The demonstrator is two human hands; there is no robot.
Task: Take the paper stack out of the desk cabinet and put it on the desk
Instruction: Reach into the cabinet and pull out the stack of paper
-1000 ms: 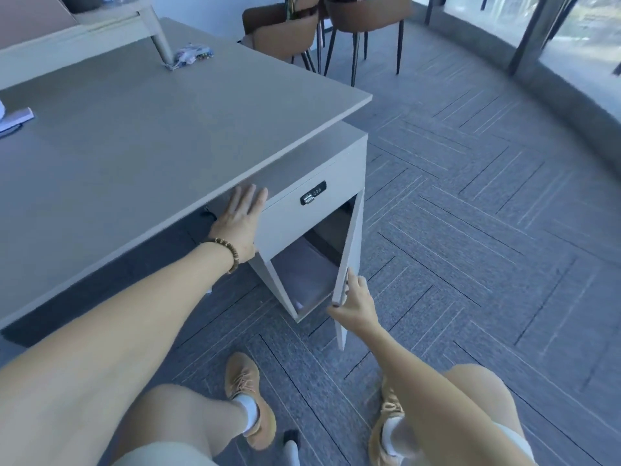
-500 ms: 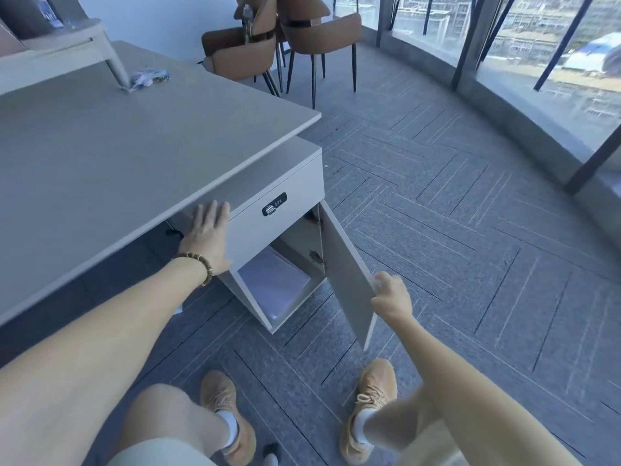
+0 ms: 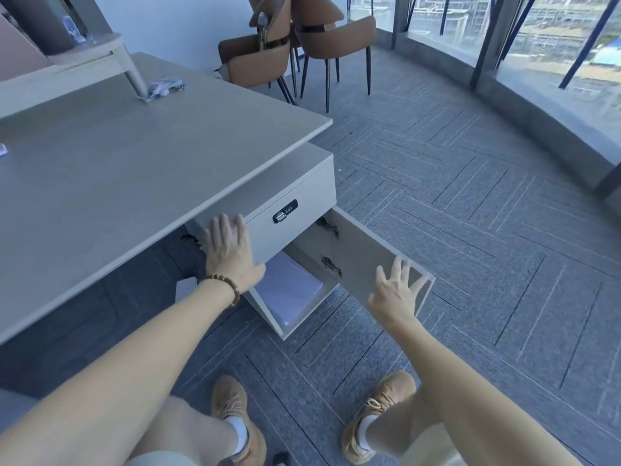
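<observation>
A white paper stack lies flat on the floor of the open desk cabinet, under the grey desk. The cabinet door stands swung wide to the right. My left hand rests flat, fingers spread, on the cabinet's front left corner beside the drawer with a combination lock. My right hand is open with fingers spread in front of the door's outer edge, holding nothing.
Brown chairs stand behind the desk's far corner. A small packet lies on the desk near a raised shelf leg. A white power strip sits on the carpet under the desk. Glass windows curve along the right.
The cabinet door has swung from nearly shut to wide open. My right hand has let go of the door's edge and spread open. My left hand stayed on the cabinet.
</observation>
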